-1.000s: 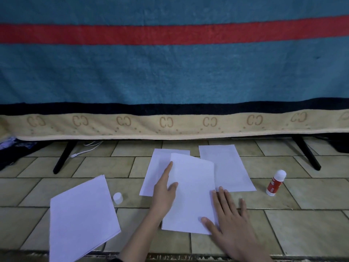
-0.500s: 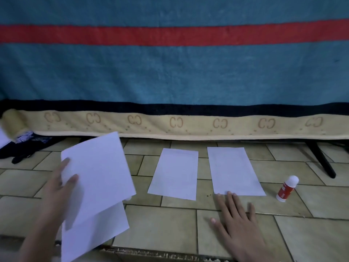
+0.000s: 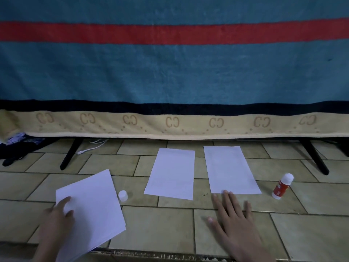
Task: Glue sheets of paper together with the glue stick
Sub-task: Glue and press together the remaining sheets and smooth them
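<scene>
Two flat white sheets, middle (image 3: 171, 173) and right (image 3: 230, 170), lie apart on glazed tile floor (image 3: 170, 227). Left hand (image 3: 56, 218) rests fingers on the paper stack (image 3: 94, 210). Right hand (image 3: 234, 222) lies flat, fingers spread, fingertips touching the right sheet's near edge. Glue stick (image 3: 282, 186) stands uncapped right; label unreadable. Cap (image 3: 123, 195) sits beside the stack. Blanket (image 3: 170, 72) border reads "CC".
</scene>
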